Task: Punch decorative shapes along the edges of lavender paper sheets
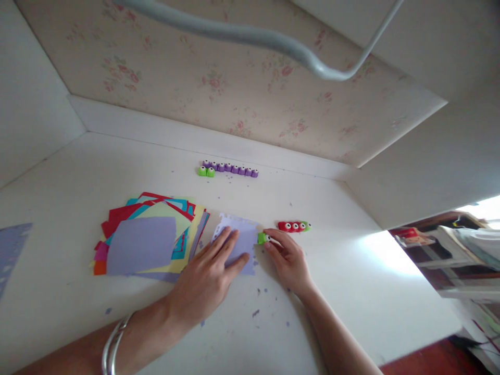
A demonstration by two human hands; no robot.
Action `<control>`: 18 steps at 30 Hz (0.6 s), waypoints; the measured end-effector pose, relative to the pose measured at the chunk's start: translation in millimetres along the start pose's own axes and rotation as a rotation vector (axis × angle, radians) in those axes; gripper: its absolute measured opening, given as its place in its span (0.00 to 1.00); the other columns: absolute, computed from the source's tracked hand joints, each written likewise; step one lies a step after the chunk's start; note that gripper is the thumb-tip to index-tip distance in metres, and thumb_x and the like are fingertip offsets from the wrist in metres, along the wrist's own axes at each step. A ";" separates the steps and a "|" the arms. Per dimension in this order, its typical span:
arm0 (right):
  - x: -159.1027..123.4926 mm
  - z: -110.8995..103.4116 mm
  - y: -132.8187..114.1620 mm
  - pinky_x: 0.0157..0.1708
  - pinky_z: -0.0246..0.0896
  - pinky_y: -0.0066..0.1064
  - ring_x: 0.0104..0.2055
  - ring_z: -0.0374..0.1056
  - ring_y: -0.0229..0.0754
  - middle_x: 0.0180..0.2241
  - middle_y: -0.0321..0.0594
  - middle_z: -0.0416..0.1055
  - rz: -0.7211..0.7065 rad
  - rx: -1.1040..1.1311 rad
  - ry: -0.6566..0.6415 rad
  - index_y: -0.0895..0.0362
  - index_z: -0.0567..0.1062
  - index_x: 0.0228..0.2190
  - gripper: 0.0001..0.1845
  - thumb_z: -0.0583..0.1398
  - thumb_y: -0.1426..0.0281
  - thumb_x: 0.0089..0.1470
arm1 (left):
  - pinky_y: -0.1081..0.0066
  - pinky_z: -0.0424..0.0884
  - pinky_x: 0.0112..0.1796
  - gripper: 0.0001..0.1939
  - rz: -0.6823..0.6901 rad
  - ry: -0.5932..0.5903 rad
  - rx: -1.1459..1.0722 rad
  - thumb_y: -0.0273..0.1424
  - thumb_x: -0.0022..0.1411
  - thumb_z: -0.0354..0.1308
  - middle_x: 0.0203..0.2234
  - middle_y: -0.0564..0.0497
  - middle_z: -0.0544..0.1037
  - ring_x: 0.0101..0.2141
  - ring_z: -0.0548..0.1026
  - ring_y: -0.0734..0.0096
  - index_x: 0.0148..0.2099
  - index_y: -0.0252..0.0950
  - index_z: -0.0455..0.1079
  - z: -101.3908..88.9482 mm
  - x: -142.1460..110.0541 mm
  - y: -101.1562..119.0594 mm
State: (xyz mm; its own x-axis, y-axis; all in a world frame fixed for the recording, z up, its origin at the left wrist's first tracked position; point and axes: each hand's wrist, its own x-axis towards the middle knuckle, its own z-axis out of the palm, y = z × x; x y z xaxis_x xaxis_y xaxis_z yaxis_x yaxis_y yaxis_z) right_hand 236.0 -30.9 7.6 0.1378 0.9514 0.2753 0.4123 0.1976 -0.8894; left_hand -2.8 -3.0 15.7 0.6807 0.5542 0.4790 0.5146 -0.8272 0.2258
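Observation:
My left hand [211, 273] lies flat with fingers spread on a small lilac paper sheet [242, 235] whose top edge is punched in a scalloped line. My right hand [287, 256] pinches a small green punch [262, 238] with a white eye against the sheet's right edge. Just right of it lies a short row of red punches [291, 226] ending in a green one. A silver bangle [113, 344] sits on my left wrist.
A pile of coloured paper sheets [148, 237] lies left of the lilac sheet on the white table [78, 182]. A row of purple punches [232, 168] with two green ones sits near the back wall. Lilac paper bits dot the table. The table's edge runs at the right.

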 end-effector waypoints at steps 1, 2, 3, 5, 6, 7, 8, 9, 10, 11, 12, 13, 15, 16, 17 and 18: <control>0.1 -0.1 -0.1 0.49 0.75 0.43 0.49 0.73 0.45 0.47 0.44 0.74 -0.002 -0.003 0.003 0.49 0.77 0.47 0.12 0.62 0.65 0.60 | 0.52 0.66 0.58 0.22 0.001 0.007 0.001 0.20 0.63 0.55 0.66 0.41 0.59 0.65 0.57 0.49 0.57 0.42 0.73 0.3 0.0 0.0; 0.1 -0.1 -0.3 0.49 0.75 0.43 0.49 0.73 0.45 0.47 0.44 0.74 -0.004 -0.003 0.006 0.49 0.77 0.47 0.13 0.62 0.65 0.60 | 0.52 0.66 0.58 0.22 0.003 0.016 0.000 0.21 0.63 0.56 0.66 0.41 0.59 0.65 0.57 0.49 0.57 0.42 0.73 0.6 0.0 0.0; 0.2 -0.1 -0.6 0.49 0.75 0.43 0.49 0.73 0.45 0.47 0.44 0.74 -0.005 -0.001 0.009 0.49 0.77 0.47 0.13 0.62 0.65 0.60 | 0.53 0.66 0.58 0.22 0.005 0.024 0.000 0.21 0.63 0.56 0.66 0.41 0.60 0.65 0.57 0.49 0.57 0.41 0.73 1.0 0.0 0.0; 0.4 0.0 -1.3 0.49 0.75 0.44 0.50 0.72 0.46 0.48 0.44 0.74 -0.005 0.004 0.013 0.49 0.77 0.47 0.13 0.62 0.65 0.60 | 0.52 0.67 0.58 0.21 0.009 0.034 -0.001 0.21 0.62 0.56 0.65 0.40 0.61 0.65 0.58 0.49 0.56 0.41 0.73 1.5 0.0 0.2; 0.5 0.1 -1.7 0.49 0.75 0.44 0.50 0.72 0.46 0.48 0.44 0.74 -0.004 0.007 0.011 0.49 0.77 0.47 0.13 0.62 0.65 0.60 | 0.52 0.67 0.58 0.21 0.007 0.036 -0.002 0.21 0.62 0.56 0.65 0.39 0.62 0.65 0.58 0.48 0.56 0.41 0.73 1.6 0.0 0.4; 0.6 0.2 -2.0 0.49 0.75 0.44 0.50 0.72 0.46 0.48 0.44 0.74 -0.005 0.009 0.007 0.49 0.77 0.47 0.13 0.62 0.66 0.60 | 0.52 0.67 0.58 0.22 0.004 0.038 -0.004 0.21 0.62 0.56 0.64 0.39 0.62 0.65 0.58 0.49 0.56 0.41 0.73 1.7 0.0 0.6; 0.6 0.3 -2.2 0.50 0.75 0.44 0.50 0.72 0.46 0.48 0.44 0.74 -0.009 0.010 0.002 0.49 0.77 0.47 0.13 0.62 0.66 0.60 | 0.52 0.67 0.58 0.22 0.005 0.038 -0.006 0.21 0.62 0.56 0.64 0.39 0.63 0.65 0.58 0.49 0.56 0.41 0.73 1.6 -0.1 0.9; 0.5 0.4 -2.3 0.50 0.75 0.43 0.50 0.72 0.46 0.48 0.44 0.74 -0.014 0.011 -0.002 0.49 0.77 0.47 0.13 0.62 0.66 0.60 | 0.52 0.67 0.58 0.22 0.007 0.040 -0.006 0.21 0.62 0.56 0.64 0.39 0.63 0.65 0.58 0.49 0.56 0.41 0.73 1.4 -0.2 1.2; 0.4 0.4 -2.3 0.50 0.75 0.43 0.50 0.72 0.46 0.48 0.44 0.74 -0.017 0.008 -0.006 0.49 0.77 0.47 0.13 0.62 0.66 0.60 | 0.52 0.67 0.58 0.22 0.009 0.041 -0.007 0.21 0.61 0.56 0.64 0.39 0.63 0.65 0.57 0.49 0.56 0.41 0.73 1.3 -0.3 1.5; 0.2 0.5 -2.3 0.50 0.75 0.42 0.50 0.72 0.46 0.48 0.44 0.74 -0.019 0.002 -0.010 0.50 0.77 0.47 0.13 0.62 0.67 0.60 | 0.52 0.67 0.58 0.22 0.011 0.039 -0.006 0.21 0.61 0.56 0.64 0.39 0.63 0.65 0.57 0.49 0.56 0.41 0.73 1.3 -0.4 1.7; 0.1 0.5 -2.3 0.49 0.75 0.42 0.50 0.72 0.46 0.48 0.44 0.74 -0.020 -0.008 -0.014 0.50 0.77 0.47 0.13 0.62 0.67 0.60 | 0.52 0.67 0.57 0.22 0.013 0.038 -0.005 0.20 0.62 0.56 0.64 0.38 0.63 0.65 0.57 0.49 0.56 0.40 0.73 1.3 -0.5 1.7; -0.1 0.5 -2.2 0.49 0.75 0.42 0.50 0.72 0.46 0.48 0.44 0.74 -0.019 -0.018 -0.015 0.50 0.77 0.47 0.13 0.62 0.67 0.60 | 0.51 0.67 0.57 0.22 0.013 0.036 -0.005 0.20 0.62 0.55 0.64 0.38 0.63 0.65 0.57 0.49 0.56 0.40 0.73 1.4 -0.6 1.7; -0.1 0.4 -2.3 0.49 0.75 0.42 0.49 0.73 0.46 0.47 0.44 0.74 -0.014 -0.033 -0.013 0.50 0.77 0.46 0.12 0.62 0.67 0.60 | 0.51 0.67 0.58 0.22 0.005 0.031 -0.010 0.20 0.62 0.55 0.64 0.38 0.64 0.66 0.57 0.49 0.56 0.41 0.73 1.9 -0.7 1.5; -0.1 0.4 -2.4 0.49 0.75 0.42 0.49 0.73 0.46 0.47 0.44 0.74 -0.011 -0.032 -0.009 0.50 0.77 0.46 0.12 0.62 0.67 0.60 | 0.51 0.66 0.58 0.22 0.000 0.026 -0.013 0.20 0.62 0.55 0.64 0.38 0.63 0.66 0.56 0.49 0.56 0.40 0.73 2.2 -0.7 1.3; 0.0 0.3 -2.6 0.49 0.75 0.42 0.49 0.73 0.46 0.47 0.44 0.74 -0.008 -0.027 -0.005 0.50 0.77 0.46 0.12 0.62 0.67 0.60 | 0.51 0.65 0.58 0.22 -0.005 0.020 -0.015 0.21 0.62 0.55 0.64 0.38 0.63 0.66 0.56 0.49 0.56 0.40 0.73 2.5 -0.6 1.1; 0.0 0.4 -2.9 0.49 0.75 0.42 0.49 0.72 0.45 0.47 0.44 0.74 -0.004 -0.018 -0.001 0.50 0.77 0.46 0.12 0.62 0.67 0.60 | 0.51 0.65 0.59 0.22 -0.011 0.015 -0.017 0.21 0.62 0.56 0.64 0.38 0.63 0.66 0.56 0.49 0.56 0.40 0.73 2.7 -0.6 1.0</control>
State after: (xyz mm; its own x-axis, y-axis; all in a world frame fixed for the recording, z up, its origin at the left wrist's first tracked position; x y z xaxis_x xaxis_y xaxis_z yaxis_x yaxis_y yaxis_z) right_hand 234.5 -31.3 10.0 0.1353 0.9508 0.2786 0.4288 0.1973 -0.8816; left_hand -1.3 -4.0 13.3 0.6669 0.5622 0.4890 0.5134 -0.8223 0.2453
